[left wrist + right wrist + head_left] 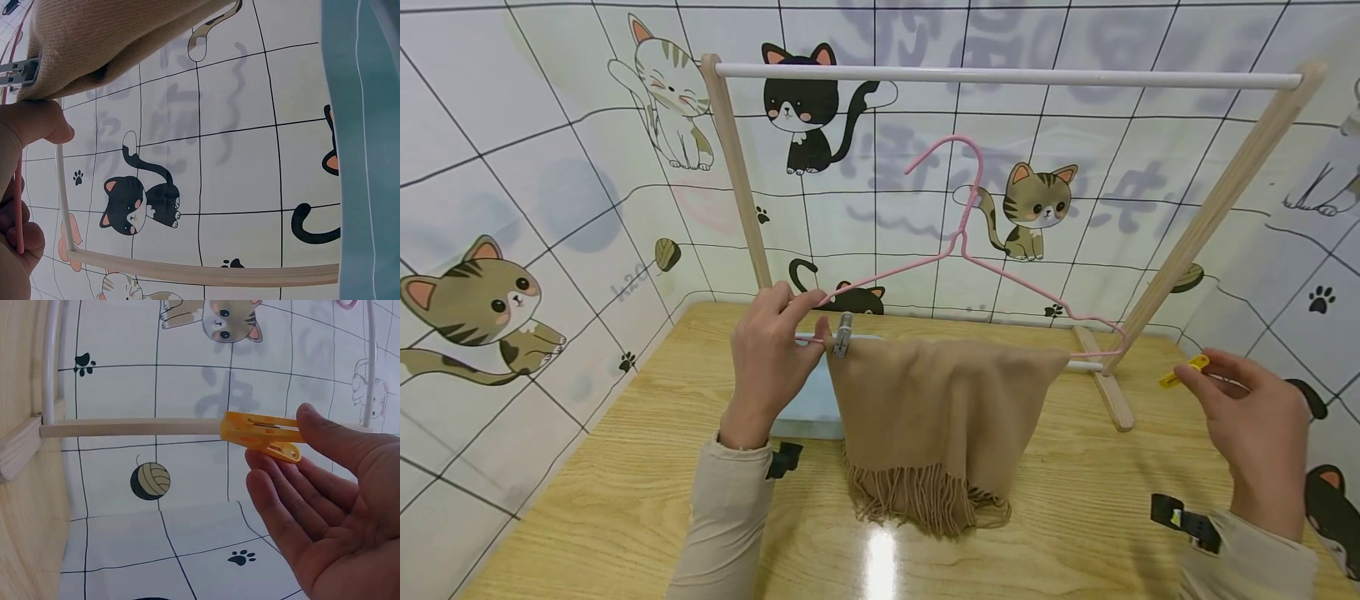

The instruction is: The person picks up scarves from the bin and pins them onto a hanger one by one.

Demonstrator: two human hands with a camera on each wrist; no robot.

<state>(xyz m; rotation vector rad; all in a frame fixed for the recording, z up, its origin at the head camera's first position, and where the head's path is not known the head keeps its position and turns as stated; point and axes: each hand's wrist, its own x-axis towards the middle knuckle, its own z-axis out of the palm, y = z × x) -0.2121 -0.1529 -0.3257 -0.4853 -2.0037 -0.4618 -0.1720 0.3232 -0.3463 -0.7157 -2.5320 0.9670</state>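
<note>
My left hand (775,358) grips the left end of a pink clothes hanger (887,273), holding it up in front of the rack. Over the hanger's lower bar drapes a brown scarf (940,408), its fringe hanging near the table. A grey clothespin (843,335) clips the scarf's upper left corner to the hanger. Off to the right, apart from the scarf, my right hand (1262,425) pinches a yellow clothespin (259,430) between thumb and fingers. At the scarf's upper right corner no clip shows.
A drying rack with a white top rail (1000,77) and wooden posts (1217,200) stands behind the hanger. Behind the scarf, a light blue box-like object (808,425) lies on the wooden table (625,500). Cat-patterned sheeting (880,200) surrounds the table.
</note>
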